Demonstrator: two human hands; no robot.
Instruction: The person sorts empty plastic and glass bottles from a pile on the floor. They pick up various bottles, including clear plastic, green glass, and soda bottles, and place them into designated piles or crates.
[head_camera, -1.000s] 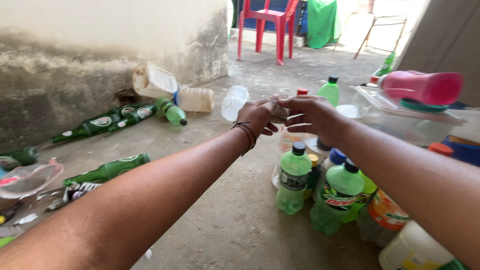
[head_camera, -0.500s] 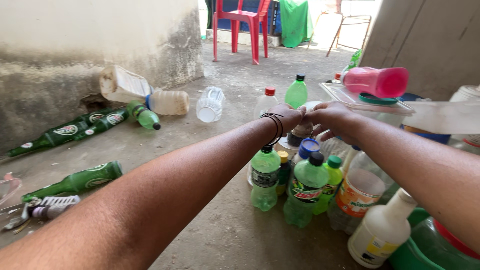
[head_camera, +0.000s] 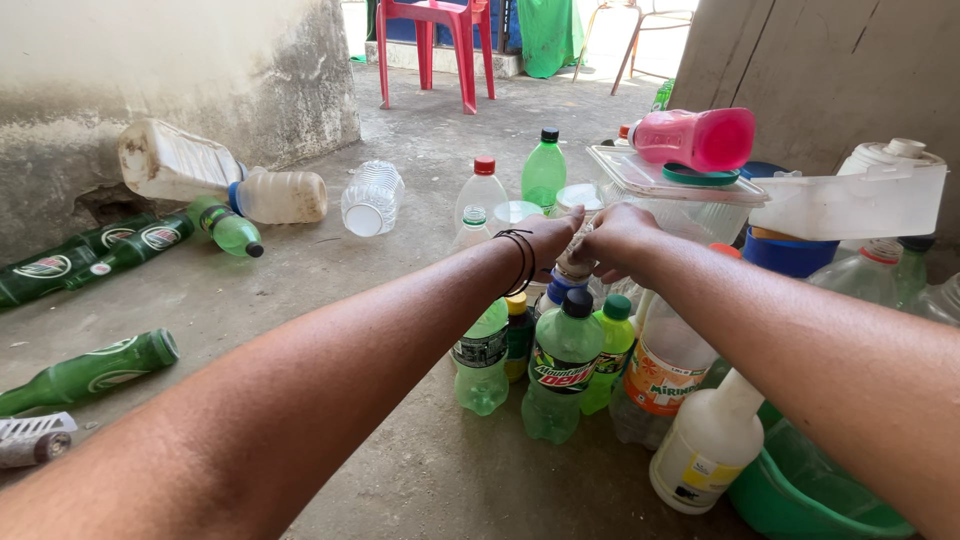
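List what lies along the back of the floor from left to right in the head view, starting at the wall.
White jug lying on its side → cloudy plastic bottle on its side → clear bottle on its side → upright red-capped bottle → upright green bottle with black cap → pink container on a clear box.

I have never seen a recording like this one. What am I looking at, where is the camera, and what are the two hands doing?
There is no machine here. A person wears one camera on the head, so you look down along that person's own two bare arms. The left hand, with dark bands on the wrist, and the right hand meet over the top of a bottle; what exactly they grip is hidden. Below them, many plastic bottles stand on the concrete floor, among them a green bottle with a black cap. Green glass bottles lie to the left near the wall. A pink jug lies on a clear box, and a red chair stands behind.
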